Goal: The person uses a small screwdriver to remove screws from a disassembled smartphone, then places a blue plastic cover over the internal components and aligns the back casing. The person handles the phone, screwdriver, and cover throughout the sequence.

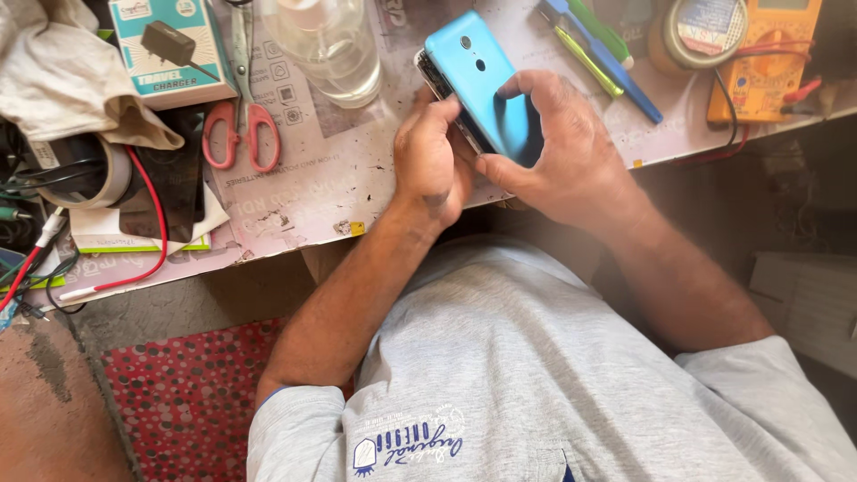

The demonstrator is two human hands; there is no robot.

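A smartphone with a glossy light-blue back cover (473, 76) is held above the near edge of the workbench, back side up, tilted. My left hand (433, 161) grips its lower left edge, fingers curled against the side seam. My right hand (562, 152) wraps the lower right part, thumb along the bottom edge and fingers lying across the blue back. The phone's dark frame shows along the left side under the cover.
On the paper-covered workbench (330, 178): red-handled scissors (241, 116), a charger box (170, 49), a clear bottle (335, 49), screwdrivers (598, 49), a solder reel (701, 31), an orange multimeter (768, 62), a black phone (165, 192), red wires and cloth at left.
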